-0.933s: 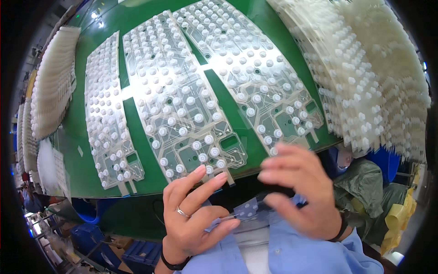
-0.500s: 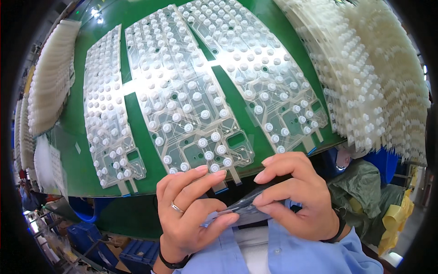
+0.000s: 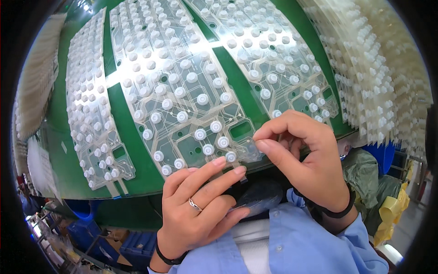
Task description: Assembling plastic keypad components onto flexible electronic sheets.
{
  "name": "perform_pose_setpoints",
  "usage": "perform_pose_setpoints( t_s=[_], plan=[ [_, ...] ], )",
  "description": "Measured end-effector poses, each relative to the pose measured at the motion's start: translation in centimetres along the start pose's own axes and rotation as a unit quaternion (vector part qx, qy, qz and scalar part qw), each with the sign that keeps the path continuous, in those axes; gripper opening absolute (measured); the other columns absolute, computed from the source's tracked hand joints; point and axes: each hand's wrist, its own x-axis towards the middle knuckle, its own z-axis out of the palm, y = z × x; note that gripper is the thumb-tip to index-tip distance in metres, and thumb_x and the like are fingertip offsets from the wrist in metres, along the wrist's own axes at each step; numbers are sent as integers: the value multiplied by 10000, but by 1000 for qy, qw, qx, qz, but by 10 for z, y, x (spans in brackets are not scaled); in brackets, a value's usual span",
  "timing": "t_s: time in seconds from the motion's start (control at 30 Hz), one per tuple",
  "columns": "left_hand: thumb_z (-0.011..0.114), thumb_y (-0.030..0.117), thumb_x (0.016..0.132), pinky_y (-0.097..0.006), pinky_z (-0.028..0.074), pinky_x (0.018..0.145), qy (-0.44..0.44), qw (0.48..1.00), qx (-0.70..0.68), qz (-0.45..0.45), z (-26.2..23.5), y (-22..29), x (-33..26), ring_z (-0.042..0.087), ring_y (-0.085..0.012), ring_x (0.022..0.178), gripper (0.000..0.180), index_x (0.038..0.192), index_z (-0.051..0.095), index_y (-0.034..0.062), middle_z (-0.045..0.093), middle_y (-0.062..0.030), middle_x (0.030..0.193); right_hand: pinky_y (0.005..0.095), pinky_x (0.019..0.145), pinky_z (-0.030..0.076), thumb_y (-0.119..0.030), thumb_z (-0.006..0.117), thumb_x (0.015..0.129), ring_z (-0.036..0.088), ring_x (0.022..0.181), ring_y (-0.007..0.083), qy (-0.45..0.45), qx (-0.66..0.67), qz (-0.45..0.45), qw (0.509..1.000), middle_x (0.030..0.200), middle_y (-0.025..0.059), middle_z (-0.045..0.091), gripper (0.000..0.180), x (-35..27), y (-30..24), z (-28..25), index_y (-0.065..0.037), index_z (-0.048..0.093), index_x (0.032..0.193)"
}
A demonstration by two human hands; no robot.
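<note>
Three clear circuit sheets with white domes lie lengthwise on the green bench [image 3: 145, 160], narrow bare strips running between them. At the near edge, the left hand [image 3: 189, 219] rests by the end of the middle sheet [image 3: 182, 128]; its thumb and index finger grasp a dark, see-through film [image 3: 263, 196] that hangs out past the bench edge, near the shirt. The right hand [image 3: 319, 169] is over the middle sheet's near right corner, thumb and index tips brought together — whether anything thin is between them, I cannot tell. Upright stacks of sheets [image 3: 378, 59] close off the right side.
</note>
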Motion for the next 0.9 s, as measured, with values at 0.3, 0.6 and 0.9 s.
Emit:
perform_pose_setpoints(
  t_s=[0.3,0.6,0.9],
  plan=[
    [773,381,763,-378,409,899,-8,1000,-3,-4,-1,-1,-1,612,-263,1161,307,648,604,152,726,-34,1116,180,505,296,-23,697,849,429,595,10,10,-29,3,1000,818,-11,618,62,3,4,3,-22,715,909],
    [774,390,758,-376,403,905,-12,1000,-2,-5,-1,-1,0,608,-259,1167,307,656,602,157,724,-29,1126,178,512,293,-8,693,836,431,600,9,21,-36,4,999,810,-16,615,71,4,4,5,-26,715,902],
    [774,394,755,-380,407,900,-15,1000,0,-8,-1,-1,0,609,-261,1163,314,653,596,155,723,-27,1129,174,512,291,10,687,829,426,593,4,19,-47,-10,999,808,-16,611,78,4,6,5,-23,715,894]
  ],
)
